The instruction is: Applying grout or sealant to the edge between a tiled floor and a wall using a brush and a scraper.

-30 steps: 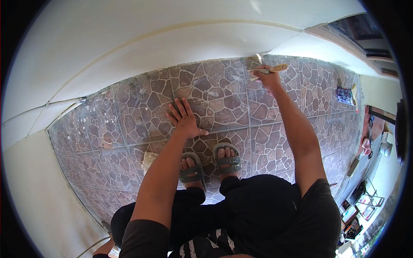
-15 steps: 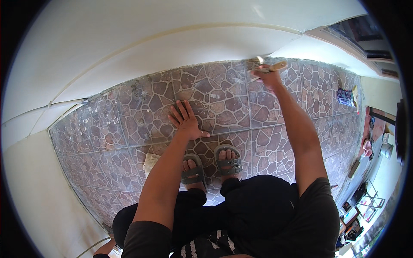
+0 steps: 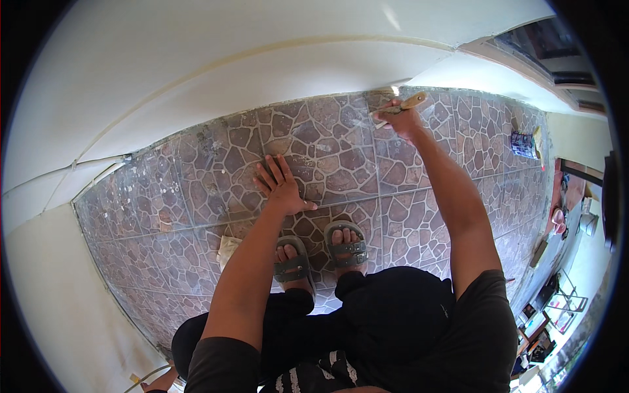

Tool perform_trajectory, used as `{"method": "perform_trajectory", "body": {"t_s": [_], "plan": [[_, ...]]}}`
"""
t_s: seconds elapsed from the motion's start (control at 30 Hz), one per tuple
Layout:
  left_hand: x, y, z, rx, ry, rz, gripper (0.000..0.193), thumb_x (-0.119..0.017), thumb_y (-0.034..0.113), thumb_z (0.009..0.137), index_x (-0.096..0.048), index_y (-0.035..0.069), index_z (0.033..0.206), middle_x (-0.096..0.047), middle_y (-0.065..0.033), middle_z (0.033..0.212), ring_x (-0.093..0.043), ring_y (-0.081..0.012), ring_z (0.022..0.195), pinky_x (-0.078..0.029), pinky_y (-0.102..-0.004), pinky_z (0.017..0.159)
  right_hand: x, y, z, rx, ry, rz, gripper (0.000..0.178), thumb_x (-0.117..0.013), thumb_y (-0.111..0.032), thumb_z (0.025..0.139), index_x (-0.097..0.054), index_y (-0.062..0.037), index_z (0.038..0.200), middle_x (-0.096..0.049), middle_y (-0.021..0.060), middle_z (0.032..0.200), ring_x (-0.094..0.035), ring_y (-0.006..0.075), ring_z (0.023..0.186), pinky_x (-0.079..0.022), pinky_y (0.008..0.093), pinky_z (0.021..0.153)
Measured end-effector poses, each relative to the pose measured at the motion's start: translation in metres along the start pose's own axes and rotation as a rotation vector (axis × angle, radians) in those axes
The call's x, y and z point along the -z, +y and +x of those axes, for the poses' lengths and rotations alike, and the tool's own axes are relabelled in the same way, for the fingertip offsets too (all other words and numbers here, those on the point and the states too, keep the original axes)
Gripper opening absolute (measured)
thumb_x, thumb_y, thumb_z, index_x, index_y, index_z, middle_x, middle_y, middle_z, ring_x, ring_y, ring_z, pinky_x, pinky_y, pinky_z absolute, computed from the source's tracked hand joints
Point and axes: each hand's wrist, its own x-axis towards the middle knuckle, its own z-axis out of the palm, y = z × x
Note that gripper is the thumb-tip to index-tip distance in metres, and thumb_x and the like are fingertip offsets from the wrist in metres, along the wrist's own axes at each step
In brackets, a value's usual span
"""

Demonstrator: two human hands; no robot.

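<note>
My right hand (image 3: 401,120) is closed around a paintbrush (image 3: 412,101), whose pale wooden handle points up to the right. The bristle end is low over the floor tiles, close to the foot of the white wall (image 3: 308,72); whether it touches them I cannot tell. Flat on the stone-patterned tile floor (image 3: 337,173) lies my left hand (image 3: 283,190), fingers spread, ahead of my sandalled feet. A crumpled cream-coloured cloth or paper (image 3: 227,249) sits on the tiles beside my left forearm.
A blue patterned can (image 3: 524,145) stands at the right near the wall. Another person's arm (image 3: 165,378) shows at the lower left. A cable (image 3: 65,167) runs along the left wall. Assorted household things, including a metal frame (image 3: 569,301), crowd the far right.
My right hand has shifted slightly left with the paintbrush. My left hand stays on the floor. At the lower left, the other person's arm has moved a little, and a small yellowish thing shows beside it.
</note>
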Motion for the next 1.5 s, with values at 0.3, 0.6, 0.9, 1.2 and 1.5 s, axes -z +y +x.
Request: {"method": "perform_trajectory", "body": {"t_s": [0.3,0.6,0.9,1.2,1.5], "plan": [[0.000,0.002,0.000,-0.012,0.003,-0.005,0.171,-0.092,0.066,0.057,0.034,0.001,0.153,0.033,-0.0334,0.161,0.031,-0.0569,0.146,0.012,-0.0717,0.116,-0.020,-0.003,-0.013,-0.001,-0.053,-0.001,0.026,-0.085,-0.016,0.083,-0.071,-0.0042,0.101,-0.074,0.0091,0.097,-0.072,0.0168,0.086,-0.061,0.0305,0.070],[0.002,0.010,0.001,-0.034,0.001,-0.028,0.170,-0.092,0.065,0.058,0.034,0.001,0.153,0.032,-0.0333,0.161,0.031,-0.0567,0.146,0.011,-0.0717,0.116,-0.008,0.009,-0.009,-0.021,0.001,-0.058,0.025,-0.084,-0.016,0.084,-0.071,-0.0044,0.102,-0.075,0.0083,0.093,-0.070,0.0150,0.081,-0.059,0.0286,0.067],[0.002,0.017,0.001,-0.041,-0.005,-0.013,0.170,-0.091,0.065,0.059,0.034,0.001,0.153,0.033,-0.0338,0.160,0.031,-0.0572,0.145,0.011,-0.0717,0.116,0.003,0.009,0.005,0.076,0.166,0.004,0.021,-0.082,-0.022,0.086,-0.074,-0.0100,0.102,-0.075,0.0058,0.094,-0.070,0.0156,0.076,-0.055,0.0299,0.065],[0.002,0.010,-0.001,-0.032,0.005,-0.012,0.170,-0.091,0.065,0.059,0.034,0.001,0.153,0.033,-0.0337,0.160,0.031,-0.0573,0.145,0.011,-0.0725,0.116,-0.016,-0.015,0.002,0.049,0.120,-0.175,0.034,-0.082,-0.023,0.088,-0.070,-0.0028,0.112,-0.075,0.0111,0.099,-0.072,0.0185,0.086,-0.061,0.0316,0.070],[0.004,0.009,0.001,-0.034,0.003,-0.012,0.169,-0.091,0.066,0.059,0.034,0.000,0.153,0.033,-0.0336,0.160,0.030,-0.0578,0.145,0.010,-0.0724,0.116,-0.027,-0.007,0.002,0.069,0.095,-0.048,0.030,-0.082,-0.019,0.085,-0.072,-0.0031,0.107,-0.075,0.0106,0.097,-0.072,0.0183,0.080,-0.060,0.0322,0.067]]}}
